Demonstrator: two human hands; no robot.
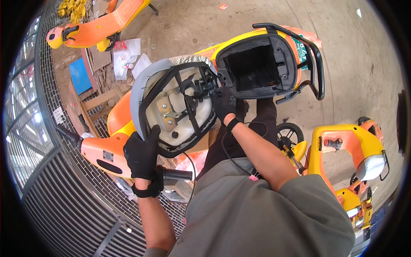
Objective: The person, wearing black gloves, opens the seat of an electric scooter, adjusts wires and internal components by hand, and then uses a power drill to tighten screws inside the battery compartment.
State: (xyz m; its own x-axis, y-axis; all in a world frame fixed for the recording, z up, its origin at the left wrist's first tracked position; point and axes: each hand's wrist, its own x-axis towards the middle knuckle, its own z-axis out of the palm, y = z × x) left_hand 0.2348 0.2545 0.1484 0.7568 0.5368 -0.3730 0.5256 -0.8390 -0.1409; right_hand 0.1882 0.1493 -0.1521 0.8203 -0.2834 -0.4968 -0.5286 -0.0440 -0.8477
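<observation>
An upturned scooter seat (204, 122) shows its pale underside, black straps and a metal bracket (167, 113) with bolts. My left hand (143, 154), in a black glove with a device on the wrist, grips the seat's lower left edge. My right hand (224, 103), also black-gloved, has its fingers curled at the seat's hinge end (206, 84); what exactly they hold is hidden. Just right of that hinge, the orange and yellow scooter (109, 156) has an open black storage compartment (248, 68) with a tubular rear rack (319, 77). A thin cable hangs below the seat.
Another scooter (87, 32) stands at upper left, and more partly built scooters (338, 141) stand at right beside my legs. Wooden pallets (102, 98), a blue board (79, 75), paper sheets and yellow material lie at left, near a slatted metal and glass wall (32, 128).
</observation>
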